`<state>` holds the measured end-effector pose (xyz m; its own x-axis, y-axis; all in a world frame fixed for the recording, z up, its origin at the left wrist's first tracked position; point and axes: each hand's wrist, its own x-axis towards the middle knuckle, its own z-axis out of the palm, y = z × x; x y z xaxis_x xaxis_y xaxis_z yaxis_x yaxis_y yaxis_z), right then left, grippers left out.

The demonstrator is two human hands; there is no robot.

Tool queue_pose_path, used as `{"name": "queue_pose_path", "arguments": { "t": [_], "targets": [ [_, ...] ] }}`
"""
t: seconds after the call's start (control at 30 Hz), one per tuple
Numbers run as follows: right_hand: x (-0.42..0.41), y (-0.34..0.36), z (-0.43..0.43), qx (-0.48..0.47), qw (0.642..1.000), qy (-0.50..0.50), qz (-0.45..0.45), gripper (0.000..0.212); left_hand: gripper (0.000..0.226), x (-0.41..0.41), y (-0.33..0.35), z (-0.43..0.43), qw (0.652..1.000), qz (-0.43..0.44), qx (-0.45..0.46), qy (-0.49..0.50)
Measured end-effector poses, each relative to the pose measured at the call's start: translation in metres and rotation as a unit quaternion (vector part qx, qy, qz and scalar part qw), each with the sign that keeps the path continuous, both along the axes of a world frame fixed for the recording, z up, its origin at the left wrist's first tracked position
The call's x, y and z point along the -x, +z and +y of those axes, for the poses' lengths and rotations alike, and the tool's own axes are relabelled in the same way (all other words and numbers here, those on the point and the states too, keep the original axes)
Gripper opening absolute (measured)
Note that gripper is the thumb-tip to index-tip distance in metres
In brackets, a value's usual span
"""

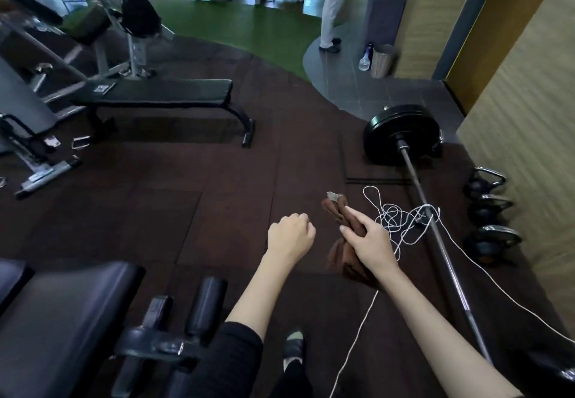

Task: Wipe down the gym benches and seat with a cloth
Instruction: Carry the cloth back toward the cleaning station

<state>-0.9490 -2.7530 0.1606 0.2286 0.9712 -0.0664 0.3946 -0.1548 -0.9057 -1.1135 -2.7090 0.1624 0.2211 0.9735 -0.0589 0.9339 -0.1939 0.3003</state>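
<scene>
Bystander cut off above the waist, cloth partly hidden by right hand, near bench cropped

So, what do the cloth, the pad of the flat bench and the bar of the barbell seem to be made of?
Cloth: soft brown fabric, perhaps terry or microfibre; it bunches and droops from the right hand.
Bench pad: black vinyl or leather-like cover, smooth with a dull sheen, probably over foam.
Bar: bare metal, likely steel; grey with bright glints.
</scene>
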Motion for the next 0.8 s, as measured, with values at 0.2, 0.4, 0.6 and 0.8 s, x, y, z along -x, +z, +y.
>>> {"name": "queue_pose_path", "arguments": {
  "t": [0.2,0.4,0.6,0.8],
  "targets": [
    [-0.004,0.004,0.123,-0.002,1.000,-0.019,0.005,0.046,0.028,-0.006,0.006,0.133,1.000,0.005,-0.010,-0.027],
    [-0.023,-0.001,0.243,0.000,1.000,-0.021,0.003,0.046,0.030,-0.026,0.000,0.253,0.999,-0.010,-0.008,-0.033],
    [-0.056,0.002,0.389,-0.020,0.999,-0.007,-0.028,0.045,0.027,-0.059,0.002,0.394,1.000,-0.018,-0.006,-0.012],
    [-0.089,0.008,0.529,-0.009,1.000,0.018,-0.014,0.045,0.029,-0.092,0.010,0.529,1.000,-0.010,-0.016,0.012]
  ]
}}
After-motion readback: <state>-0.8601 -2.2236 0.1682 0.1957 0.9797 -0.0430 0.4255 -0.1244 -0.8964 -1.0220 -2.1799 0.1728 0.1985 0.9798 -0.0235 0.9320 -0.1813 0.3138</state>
